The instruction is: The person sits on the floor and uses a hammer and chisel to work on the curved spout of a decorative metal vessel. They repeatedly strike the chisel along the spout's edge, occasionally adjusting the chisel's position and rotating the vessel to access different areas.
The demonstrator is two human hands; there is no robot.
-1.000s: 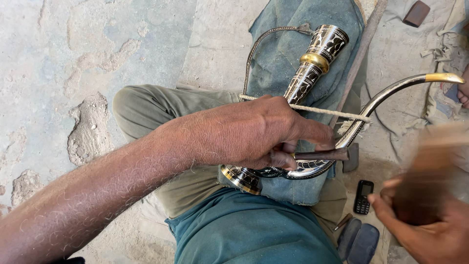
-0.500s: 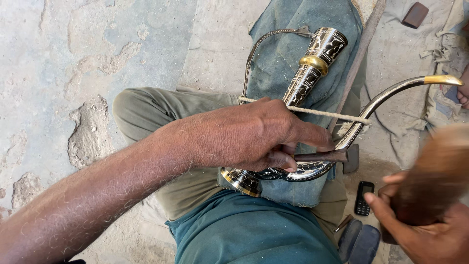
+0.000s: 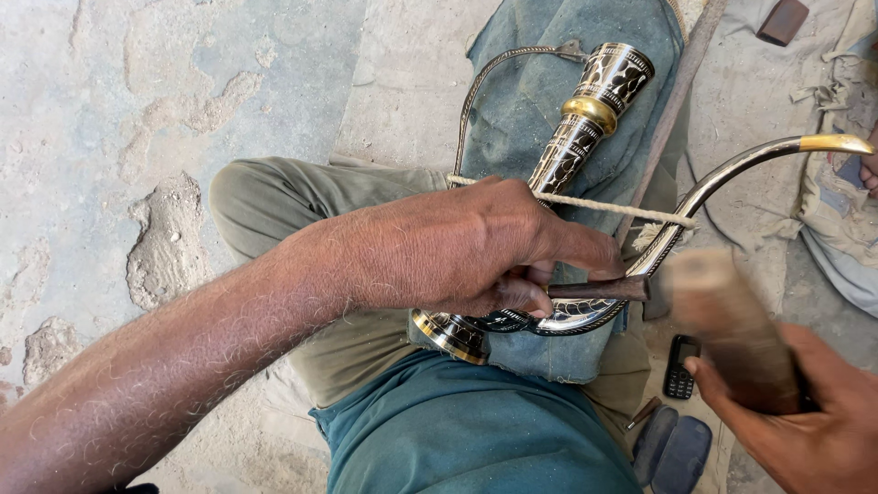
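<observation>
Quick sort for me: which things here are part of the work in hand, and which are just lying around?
In hand:
left hand gripping a dark punch
decorated curved metal horn
cord tied across it
right hand holding a blurred wooden mallet

Lying about:
small black phone
dark sandals
brown block

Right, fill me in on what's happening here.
A person sits on the ground with a curved, engraved silver-and-brass horn across their lap on a blue-grey cloth. The left hand presses a dark metal punch against the horn's curved tube. The right hand grips a blurred brown wooden mallet just beside the punch's end.
</observation>
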